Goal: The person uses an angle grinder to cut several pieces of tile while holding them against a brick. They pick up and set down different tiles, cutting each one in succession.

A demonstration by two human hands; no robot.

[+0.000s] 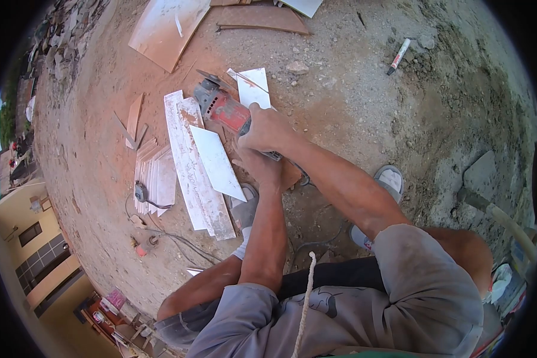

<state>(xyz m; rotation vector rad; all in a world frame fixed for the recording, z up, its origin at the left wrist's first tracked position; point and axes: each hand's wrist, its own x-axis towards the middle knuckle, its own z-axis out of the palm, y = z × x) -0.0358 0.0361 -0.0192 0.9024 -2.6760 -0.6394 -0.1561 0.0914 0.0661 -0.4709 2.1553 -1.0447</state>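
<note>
Both my hands are on a red and grey angle grinder (pixel 228 112), whose disc (pixel 216 77) points away from me. My right hand (pixel 267 129) wraps round the rear of its body. Just below, my left hand (pixel 255 160) closes around the back end, its grip partly hidden by the right hand. Ahead of the hands, a white tile piece (pixel 253 88) lies on the ground with the disc close to its left side. To the left, a slanted white tile strip (pixel 213 156) rests over a long, dusty whitish board (pixel 188 164).
A stack of cut tile strips (pixel 155 176) lies at left with a small dark device (pixel 141 192) on it. Cables (pixel 188 241) trail over the dirt by my feet. Larger tiles (pixel 168 33) lie ahead, a marker-like tube (pixel 398 56) ahead right, a shovel (pixel 482 179) at right.
</note>
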